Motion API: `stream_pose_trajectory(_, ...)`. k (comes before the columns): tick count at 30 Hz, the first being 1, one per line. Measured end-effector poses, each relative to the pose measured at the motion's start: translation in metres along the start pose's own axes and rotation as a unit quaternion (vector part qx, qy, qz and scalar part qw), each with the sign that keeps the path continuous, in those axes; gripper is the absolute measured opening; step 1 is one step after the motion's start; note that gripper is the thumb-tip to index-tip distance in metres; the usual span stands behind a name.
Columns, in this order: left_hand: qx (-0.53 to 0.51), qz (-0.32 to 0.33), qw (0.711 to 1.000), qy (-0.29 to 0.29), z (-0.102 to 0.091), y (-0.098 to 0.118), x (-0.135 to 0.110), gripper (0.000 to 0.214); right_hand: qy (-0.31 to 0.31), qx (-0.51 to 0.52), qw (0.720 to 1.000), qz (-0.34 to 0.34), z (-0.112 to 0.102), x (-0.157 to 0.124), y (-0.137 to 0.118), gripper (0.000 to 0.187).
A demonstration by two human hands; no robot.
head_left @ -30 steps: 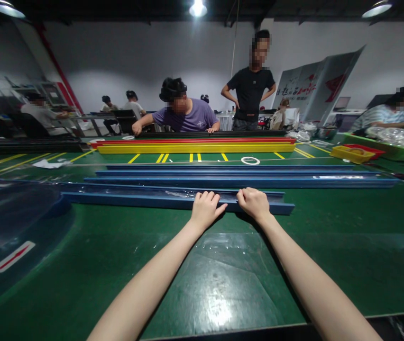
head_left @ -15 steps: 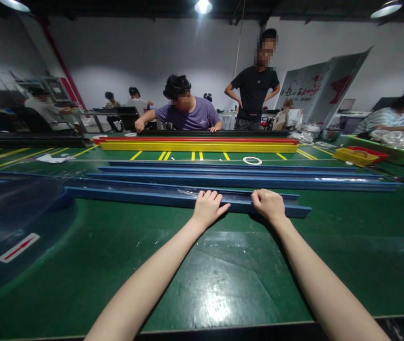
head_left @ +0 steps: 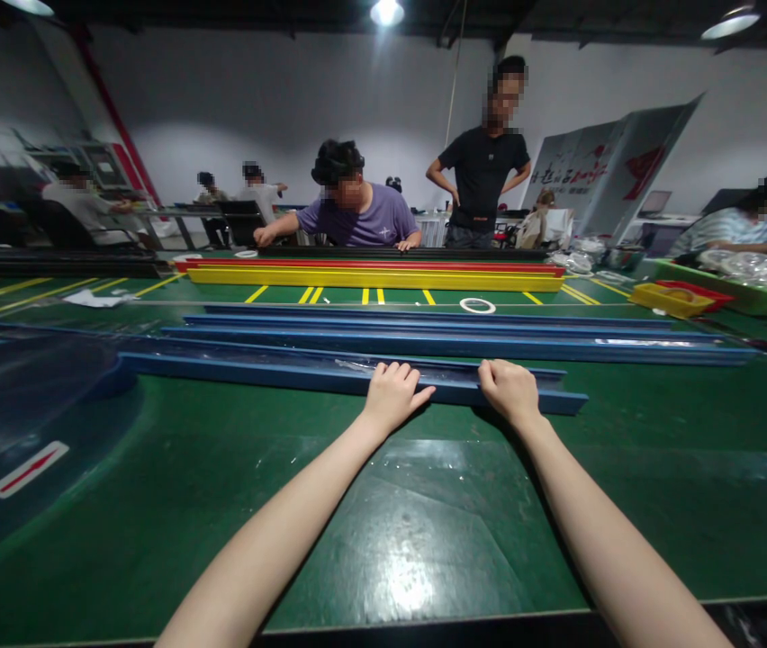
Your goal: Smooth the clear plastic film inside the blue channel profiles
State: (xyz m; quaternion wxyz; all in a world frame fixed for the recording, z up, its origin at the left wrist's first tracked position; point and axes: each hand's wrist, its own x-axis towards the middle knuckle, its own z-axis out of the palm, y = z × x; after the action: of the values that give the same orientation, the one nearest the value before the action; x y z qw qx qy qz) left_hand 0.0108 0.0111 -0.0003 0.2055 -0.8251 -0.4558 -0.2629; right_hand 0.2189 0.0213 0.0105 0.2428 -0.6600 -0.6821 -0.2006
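The long blue channel-shaped rail [head_left: 289,376] lies on the green table [head_left: 208,468] in front of the worker. Close to the rail's right end, the right hand [head_left: 510,391] is curled tight over its near wall. The left hand [head_left: 393,391] drapes its fingers over that rail too, thumb out; how firmly, I can't tell. Beyond the rail are more long blue rails [head_left: 464,346], then a thin white ring [head_left: 478,311].
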Motion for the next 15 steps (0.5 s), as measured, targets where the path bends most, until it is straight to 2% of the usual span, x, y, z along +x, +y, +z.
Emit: stream_pose_trajectory(15,0.012,-0.002,1.0,0.006,0.0011,-0.0001,0.0006,0.04,-0.042,0.001,0.999,0.016,-0.005,-0.0003,-0.0032,0.039)
